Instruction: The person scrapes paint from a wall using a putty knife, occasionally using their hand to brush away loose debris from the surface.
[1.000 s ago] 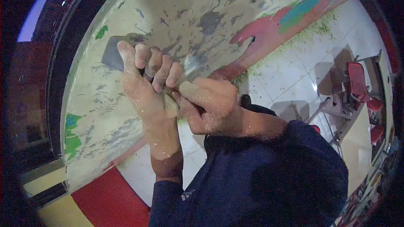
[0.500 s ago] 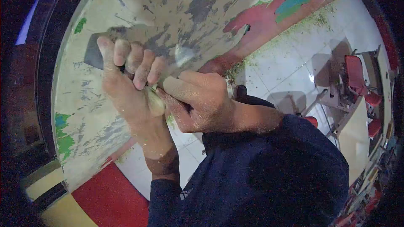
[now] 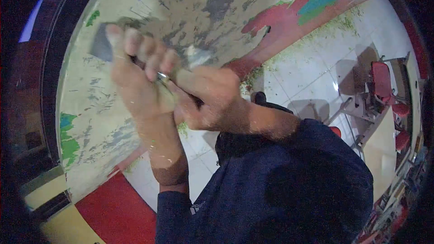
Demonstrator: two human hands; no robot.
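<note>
My left hand [image 3: 138, 72] is closed around a scraper, its fingers curled over the handle. The scraper's wide grey blade [image 3: 101, 43] shows past the fingertips, close to a wall with patchy, scraped paint [image 3: 219, 7]. Between my hands, a pale yellowish length of handle [image 3: 166, 95] shows, with a shiny metal bit near its top. My right hand [image 3: 210, 97] is closed at the lower end of that handle, its fingers folded in. Both hands are smeared by motion. Pale flakes cling to my forearms.
Paint crumbs [image 3: 341, 25] lie on the white tiled floor [image 3: 312, 70] along the wall's foot. Red-seated chairs [image 3: 381, 79] and a pale tabletop [image 3: 379, 142] stand at the right. A red panel [image 3: 117, 210] is at the lower left.
Both hands have shifted slightly upward along the wall together with the scraper, and the blade sits a little higher. A shiny metal bit now shows between the hands.
</note>
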